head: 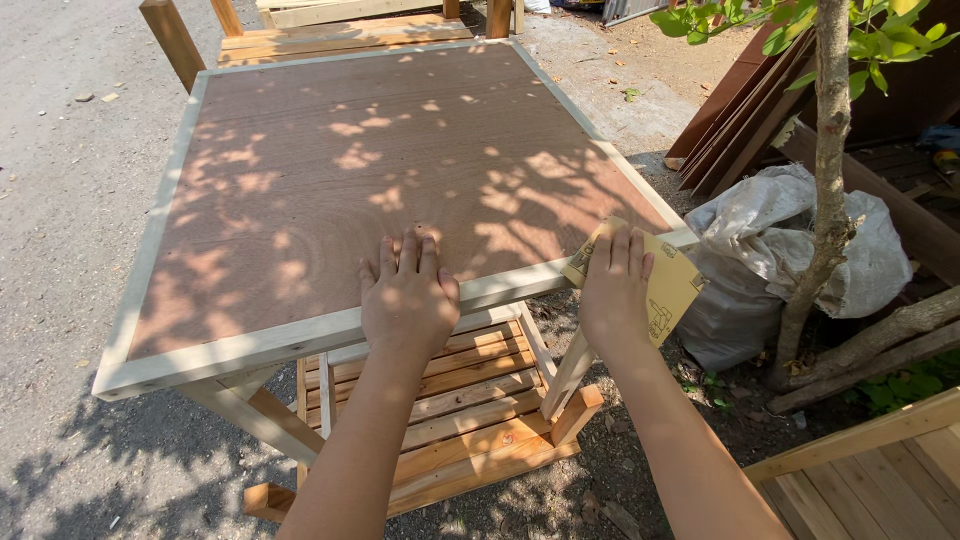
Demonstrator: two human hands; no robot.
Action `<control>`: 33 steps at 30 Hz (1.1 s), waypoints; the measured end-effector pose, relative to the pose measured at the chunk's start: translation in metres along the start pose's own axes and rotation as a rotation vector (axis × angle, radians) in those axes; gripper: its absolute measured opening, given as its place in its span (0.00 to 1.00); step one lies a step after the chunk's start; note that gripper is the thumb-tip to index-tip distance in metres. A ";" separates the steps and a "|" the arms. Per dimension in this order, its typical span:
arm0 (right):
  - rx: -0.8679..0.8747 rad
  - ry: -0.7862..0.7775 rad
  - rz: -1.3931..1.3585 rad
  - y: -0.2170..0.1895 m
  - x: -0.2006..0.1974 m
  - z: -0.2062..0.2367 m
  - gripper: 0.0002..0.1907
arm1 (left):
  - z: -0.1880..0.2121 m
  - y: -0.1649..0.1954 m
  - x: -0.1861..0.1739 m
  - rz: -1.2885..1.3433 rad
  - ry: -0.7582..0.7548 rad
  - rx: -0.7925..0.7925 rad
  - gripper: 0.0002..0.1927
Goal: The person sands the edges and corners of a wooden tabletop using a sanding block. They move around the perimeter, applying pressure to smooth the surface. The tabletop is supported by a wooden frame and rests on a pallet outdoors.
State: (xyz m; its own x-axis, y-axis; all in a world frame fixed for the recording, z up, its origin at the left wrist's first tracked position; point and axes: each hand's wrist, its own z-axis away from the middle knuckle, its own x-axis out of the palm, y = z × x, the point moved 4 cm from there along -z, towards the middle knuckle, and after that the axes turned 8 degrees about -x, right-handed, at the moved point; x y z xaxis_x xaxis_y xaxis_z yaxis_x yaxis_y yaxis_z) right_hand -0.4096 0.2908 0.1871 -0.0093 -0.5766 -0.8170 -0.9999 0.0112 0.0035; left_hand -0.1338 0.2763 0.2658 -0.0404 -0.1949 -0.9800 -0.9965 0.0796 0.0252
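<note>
Sandpaper [668, 285] at 3 o'clock: thin, floppy, I judge | my right hand [612, 290] fingers flat, pinning it on tabletop [300, 180] edge | left hand [408, 295] spread, empty.

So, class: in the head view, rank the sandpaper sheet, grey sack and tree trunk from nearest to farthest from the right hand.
1. Sandpaper sheet, under the right hand at the table corner.
2. Grey sack, just right of it.
3. Tree trunk, farther right, in front of the sack.
</note>
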 end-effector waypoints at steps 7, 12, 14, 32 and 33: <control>0.134 -0.192 -0.080 0.038 -0.012 -0.007 0.40 | 0.000 0.000 0.003 0.003 0.020 0.002 0.32; 0.119 -0.131 -0.043 0.063 -0.005 -0.001 0.41 | 0.002 0.001 0.002 0.029 0.083 0.011 0.32; 0.016 -0.084 0.018 0.059 -0.002 0.002 0.40 | 0.001 0.002 0.001 0.042 0.104 0.005 0.32; 0.218 -0.082 -0.130 0.054 -0.003 0.003 0.41 | 0.003 -0.006 0.002 0.029 0.158 0.027 0.30; 0.238 -0.078 -0.129 0.054 -0.003 0.002 0.41 | 0.002 -0.007 0.003 0.040 0.171 0.030 0.31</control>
State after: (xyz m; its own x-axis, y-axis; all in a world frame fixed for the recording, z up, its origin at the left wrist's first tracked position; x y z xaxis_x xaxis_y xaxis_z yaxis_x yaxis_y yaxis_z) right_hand -0.4635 0.2952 0.1886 0.1273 -0.5209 -0.8441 -0.9631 0.1386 -0.2308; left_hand -0.1266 0.2775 0.2620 -0.0945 -0.3540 -0.9305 -0.9913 0.1193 0.0553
